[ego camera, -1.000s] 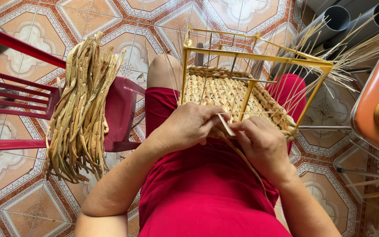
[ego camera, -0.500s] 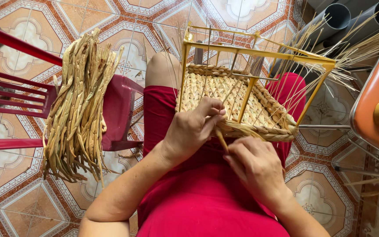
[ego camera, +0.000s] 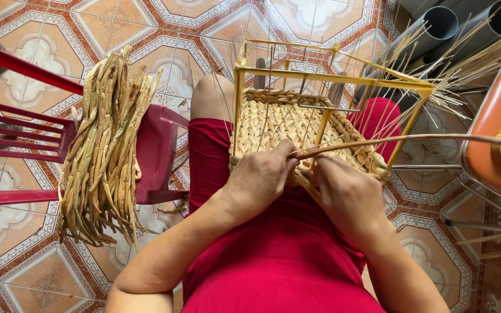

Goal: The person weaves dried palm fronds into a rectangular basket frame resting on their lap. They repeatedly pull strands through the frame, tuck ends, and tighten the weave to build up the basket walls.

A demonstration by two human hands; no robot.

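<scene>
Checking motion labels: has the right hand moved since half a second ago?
Yes. The right hand went up toward the yellow wire frame, from the lap to the woven basket edge, meeting the left hand.

A red plastic chair [ego camera: 158, 150] on the patterned tile floor [ego camera: 163, 52] carries a straw bundle [ego camera: 102, 150].
</scene>
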